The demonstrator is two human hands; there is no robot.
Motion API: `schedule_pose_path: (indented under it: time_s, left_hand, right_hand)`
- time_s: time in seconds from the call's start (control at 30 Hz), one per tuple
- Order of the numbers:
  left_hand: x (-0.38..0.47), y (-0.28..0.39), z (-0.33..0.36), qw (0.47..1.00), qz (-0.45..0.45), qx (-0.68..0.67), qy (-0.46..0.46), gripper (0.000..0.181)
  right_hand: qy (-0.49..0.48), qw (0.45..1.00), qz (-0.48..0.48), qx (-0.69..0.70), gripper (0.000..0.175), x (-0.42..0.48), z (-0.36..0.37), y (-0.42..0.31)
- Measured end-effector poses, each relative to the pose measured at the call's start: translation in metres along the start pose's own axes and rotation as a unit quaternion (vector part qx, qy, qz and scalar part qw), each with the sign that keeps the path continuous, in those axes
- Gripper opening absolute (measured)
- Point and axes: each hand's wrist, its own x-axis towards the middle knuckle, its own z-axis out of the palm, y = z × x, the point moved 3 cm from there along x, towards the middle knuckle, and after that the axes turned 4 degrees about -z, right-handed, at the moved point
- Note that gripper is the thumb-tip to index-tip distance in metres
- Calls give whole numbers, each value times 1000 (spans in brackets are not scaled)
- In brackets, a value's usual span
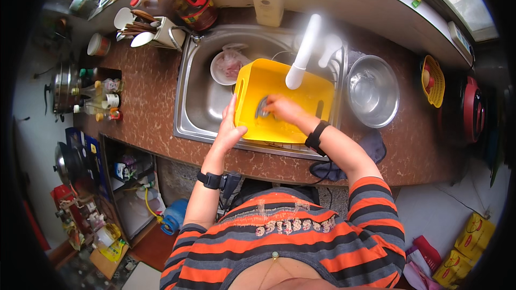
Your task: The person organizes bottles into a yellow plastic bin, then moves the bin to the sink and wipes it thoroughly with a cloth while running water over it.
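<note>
A yellow plastic bin (pixel 250 80) with slots in its end walls rests tilted over the right part of the stainless steel sink (pixel 193 106). My left hand (pixel 230 131) grips the bin's left end, fingers along the outer wall and thumb by the front corner. Inside the bin, my right hand (pixel 284 107) holds a grey scrubbing pad (pixel 262 107) against the bottom; the hand is blurred, and the pad's exact material cannot be told. A white faucet spout (pixel 299 64) hangs over the bin. Left of it in the basin, a white bowl (pixel 215 75) contains bagged raw meat (pixel 232 66).
A metal basin (pixel 373 90) stands right of the sink, with a dark cloth (pixel 373 147) near the counter edge. A utensil holder (pixel 165 32), an oil jug (pixel 197 12) and a white pump bottle (pixel 267 0) line the back. Several sauce bottles (pixel 107 100) are at left.
</note>
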Motion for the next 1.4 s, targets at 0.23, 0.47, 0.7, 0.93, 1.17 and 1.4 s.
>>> schedule_pose_path:
  time_s: [0.23, 0.47, 0.7, 0.93, 1.17, 1.4]
  left_hand:
    - [0, 5, 3, 1000, -6, 2, 6, 92]
    - [0, 6, 6, 1000, -3, 2, 29, 91]
    - [-3, 9, 7, 999, -8, 20, 43, 89]
    - [0, 8, 11, 999, 7, 25, 45, 89]
    - [0, 15, 6, 997, -23, 79, 4, 87]
    - [1, 8, 17, 995, -22, 91, 19, 86]
  right_hand:
    - [-29, 971, -141, -190, 16, -11, 43, 5]
    - [1, 957, -163, -242, 22, -6, 26, 10]
    - [-142, 882, -98, -439, 19, -27, 16, 32]
    - [14, 942, -232, -241, 31, -6, 44, -50]
    - [160, 871, -329, -329, 36, 24, 22, -23]
    - [235, 971, 40, 4, 49, 37, 11, 9]
